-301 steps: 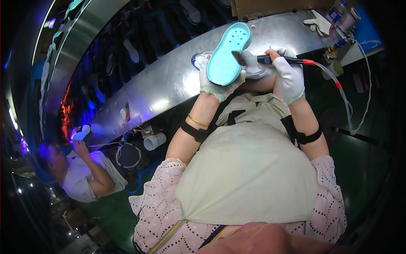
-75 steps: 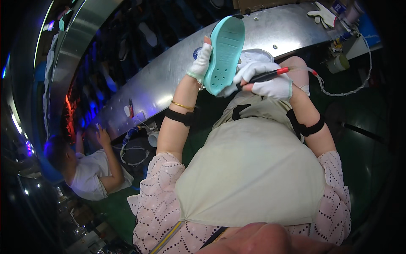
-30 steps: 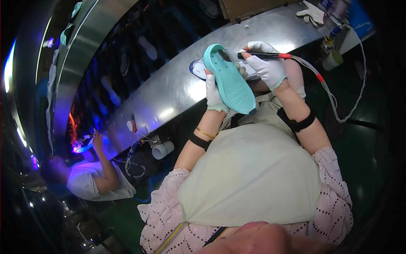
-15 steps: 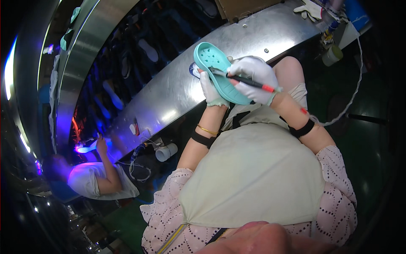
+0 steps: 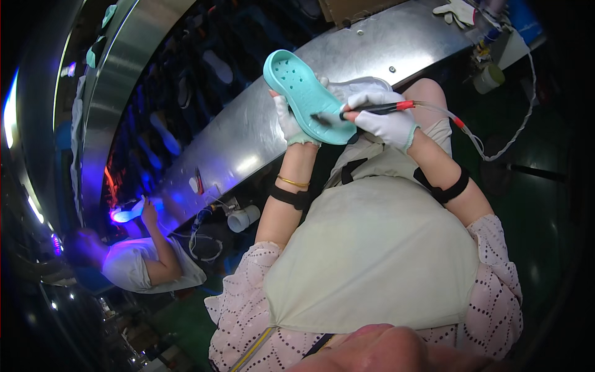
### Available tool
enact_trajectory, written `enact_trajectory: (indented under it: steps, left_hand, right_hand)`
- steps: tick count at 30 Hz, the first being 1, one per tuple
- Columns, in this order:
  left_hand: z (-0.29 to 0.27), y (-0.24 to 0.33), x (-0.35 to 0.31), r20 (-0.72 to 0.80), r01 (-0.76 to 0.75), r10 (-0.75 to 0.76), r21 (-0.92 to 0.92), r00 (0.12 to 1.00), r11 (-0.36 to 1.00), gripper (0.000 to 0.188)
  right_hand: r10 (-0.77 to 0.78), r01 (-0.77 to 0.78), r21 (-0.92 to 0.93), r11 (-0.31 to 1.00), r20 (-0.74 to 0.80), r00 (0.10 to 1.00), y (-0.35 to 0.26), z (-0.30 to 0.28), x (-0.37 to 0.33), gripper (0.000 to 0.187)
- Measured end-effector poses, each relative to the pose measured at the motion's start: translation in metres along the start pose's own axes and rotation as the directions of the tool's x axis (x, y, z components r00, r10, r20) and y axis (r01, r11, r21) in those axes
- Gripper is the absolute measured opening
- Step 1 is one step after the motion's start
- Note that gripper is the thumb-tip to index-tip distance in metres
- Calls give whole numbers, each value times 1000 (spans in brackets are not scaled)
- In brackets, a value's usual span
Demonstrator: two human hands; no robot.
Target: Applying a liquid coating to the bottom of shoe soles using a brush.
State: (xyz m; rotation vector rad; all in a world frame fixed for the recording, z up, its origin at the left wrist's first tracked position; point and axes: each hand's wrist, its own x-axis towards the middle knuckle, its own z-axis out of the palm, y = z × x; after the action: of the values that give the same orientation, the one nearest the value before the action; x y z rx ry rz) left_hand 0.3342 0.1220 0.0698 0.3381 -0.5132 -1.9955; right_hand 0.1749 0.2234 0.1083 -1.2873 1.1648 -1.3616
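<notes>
A turquoise shoe sole [image 5: 305, 93], with a raised rim and a cluster of holes at its far end, is held tilted above my lap. My left hand [image 5: 289, 123], in a white glove with bare fingertips, grips it along its left side; the fingers beneath are hidden. In my gloved right hand [image 5: 385, 121] is a black-handled brush [image 5: 377, 109] with red bands and a thin tube running from its back end. Its dark bristles are over the inside of the sole near the heel end, slightly blurred. Behind the right hand, a greyish shoe-shaped piece [image 5: 356, 88] lies partly hidden.
A long metal bench [image 5: 229, 139] curves across in front of me. White gloves [image 5: 457, 12] and a pale cup [image 5: 489, 77] are at the far right. Another white cup [image 5: 243, 218] hangs by the bench at left. Beyond it, a co-worker [image 5: 145, 260] handles a lit sole. Dark racks hold several shoe parts.
The brush has moved from the sole's middle down to its heel end, its handle swinging up to the right. My left hand and the sole have shifted slightly left and away.
</notes>
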Motion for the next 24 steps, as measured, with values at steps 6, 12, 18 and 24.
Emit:
enact_trajectory:
  steps: [6,12,18,24]
  left_hand:
    - [17,-8,-21,70,64,-53,-157,996,986,75]
    - [19,-13,-18,179,100,-64,-204,982,974,68]
    - [19,-6,-14,164,79,-45,-206,985,975,71]
    - [18,5,-9,270,184,-122,-217,955,959,68]
  right_hand:
    - [-92,104,105,989,-108,990,7,3,11,10]
    - [-221,222,12,975,117,968,2,14,0,10]
    - [-201,200,-35,979,-39,979,1,13,-3,13]
    - [-263,270,-71,960,100,960,0,11,0,11]
